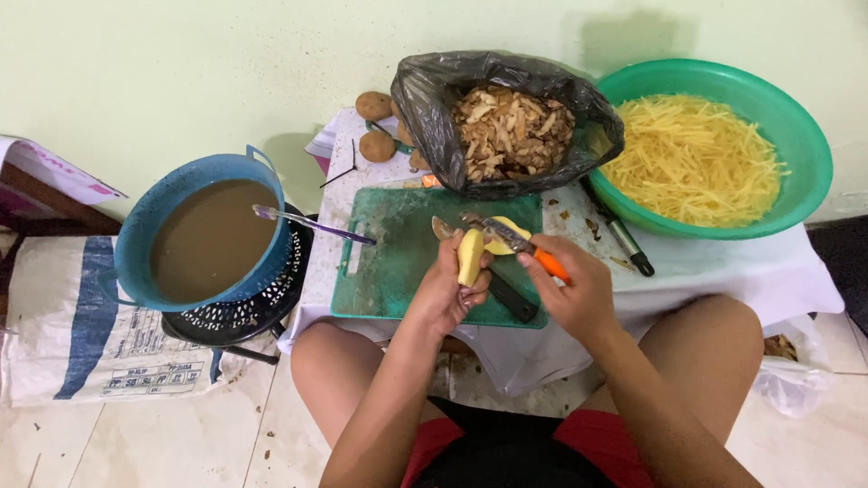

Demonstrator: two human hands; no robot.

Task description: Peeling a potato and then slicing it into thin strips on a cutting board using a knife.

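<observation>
Here both hands (506, 280) (wrists bent inward) grip potato (470, 256) and peeler (517, 241).

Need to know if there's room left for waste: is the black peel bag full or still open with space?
Open and nearly full. The black bag has its mouth spread wide, and brown peels are heaped close to its rim.

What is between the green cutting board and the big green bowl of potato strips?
In the head view, a dark, slim, handled tool lies on the white cloth between the green cutting board and the green bowl, with a few peel scraps beside it.
</observation>
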